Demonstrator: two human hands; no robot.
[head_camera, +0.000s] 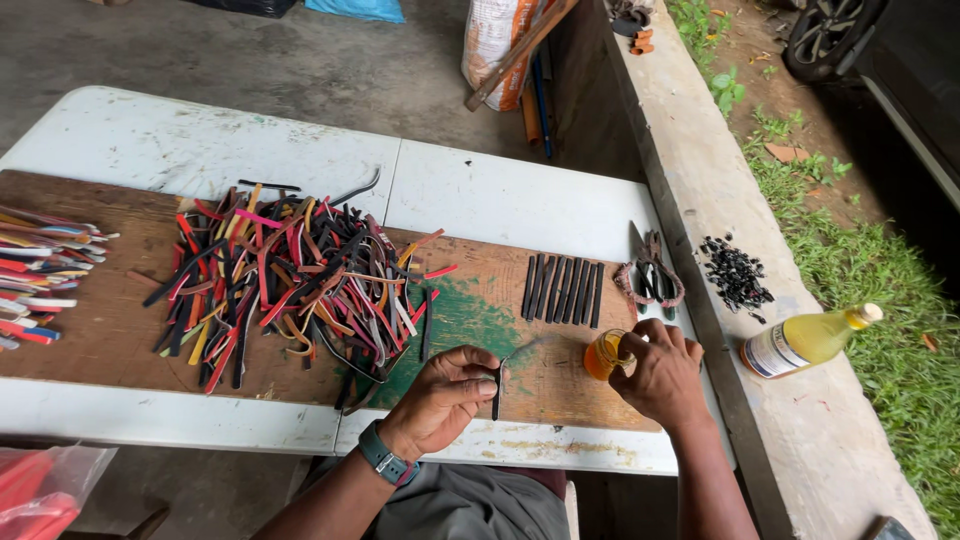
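The left hand (440, 398), nearest the camera with a watch (384, 461) at the wrist, has its fingers closed in a pinch on a short black strip (497, 390), held upright just above the board (90, 330). The right hand (655, 375) curls round a small jar (606, 354) of amber liquid, fingers gripping its top; the jar stands on the board's right end.

The white table (200, 145) carries the brown board, with a green patch (470, 318) at its middle. On the board lies a big heap of coloured strips (290, 280), well apart from a neat row of black strips (562, 290) beside the jar. Scissors (650, 275) lie past the row. On the concrete ledge (800, 430) sit black bits (735, 272) and a yellow bottle (805, 342) lying on its side.

The likeliest risk is the jar tipping: it is small, open-looking, and the hand grips only its top, so a twist could spill liquid onto the board and the row. The thin strip could also slip from so light a pinch.
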